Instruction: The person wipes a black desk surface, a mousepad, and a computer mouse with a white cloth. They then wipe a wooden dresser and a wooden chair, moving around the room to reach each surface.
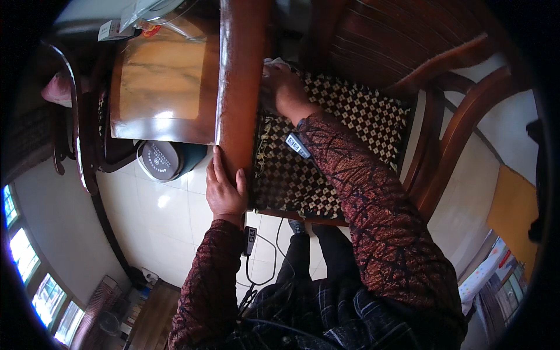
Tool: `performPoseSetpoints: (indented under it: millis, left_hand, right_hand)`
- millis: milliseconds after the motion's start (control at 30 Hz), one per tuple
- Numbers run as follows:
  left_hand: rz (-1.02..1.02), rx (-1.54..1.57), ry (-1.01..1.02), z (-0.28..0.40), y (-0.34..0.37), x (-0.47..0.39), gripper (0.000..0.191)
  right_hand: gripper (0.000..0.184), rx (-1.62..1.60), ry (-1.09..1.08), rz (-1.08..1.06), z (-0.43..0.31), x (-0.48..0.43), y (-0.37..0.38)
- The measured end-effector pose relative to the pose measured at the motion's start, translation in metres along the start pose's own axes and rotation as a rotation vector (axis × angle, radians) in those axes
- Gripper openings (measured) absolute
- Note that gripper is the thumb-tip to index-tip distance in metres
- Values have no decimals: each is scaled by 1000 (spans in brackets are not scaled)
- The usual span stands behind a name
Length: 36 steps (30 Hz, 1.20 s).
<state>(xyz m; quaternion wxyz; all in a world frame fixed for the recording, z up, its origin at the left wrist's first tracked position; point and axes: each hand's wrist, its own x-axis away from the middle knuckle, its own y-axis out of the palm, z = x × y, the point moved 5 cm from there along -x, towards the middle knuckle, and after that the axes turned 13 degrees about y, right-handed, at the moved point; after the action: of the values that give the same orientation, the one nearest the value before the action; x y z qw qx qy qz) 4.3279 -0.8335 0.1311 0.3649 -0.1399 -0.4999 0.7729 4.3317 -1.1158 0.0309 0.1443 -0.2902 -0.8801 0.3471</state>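
Note:
My left hand (226, 188) rests on the near end of a polished wooden chair armrest (243, 87). Its fingers lie along the left edge, and the thumb stands apart. On the armrest's inner side, farther from me, my right hand (282, 87) is closed on a crumpled white cloth or tissue (276, 62). Only a little of that white material shows, and the armrest hides some of the fingers. Under my right forearm lies a checked, tufted seat mat (302, 183) in dark brown and cream. The slatted wooden backrest (372, 39) rises beyond it.
A wooden side table (162, 78) adjoins the armrest on the left, with a small white box (114, 30) at its back. Below it stands a grey-lidded bin (161, 161) bearing writing. A cable (275, 258) hangs by my legs. Another wooden chair (78, 131) is at far left.

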Motion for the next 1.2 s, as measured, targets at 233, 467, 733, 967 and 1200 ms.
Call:
performPoseSetpoints:
  millis: [233,467,733,967,1200]
  left_hand:
    - [54,-27,66,-1,1,1,81]
    - [5,-32,5,-1,2,0,80]
    - [28,-35,32,-1,0,0,80]
    - [8,-35,1,0,1,0,79]
    - [50,-65,63,-3,3,0,80]
  right_hand:
    - [38,-146,145,273,-13,34,40]
    - [47,-643,479,262,-12,70,67]
    - [71,-336,373,162,-44,163,82]
    - [66,-430,383,-26,-64,280,107]
    - [62,-232,307,-329,-75,376,150]
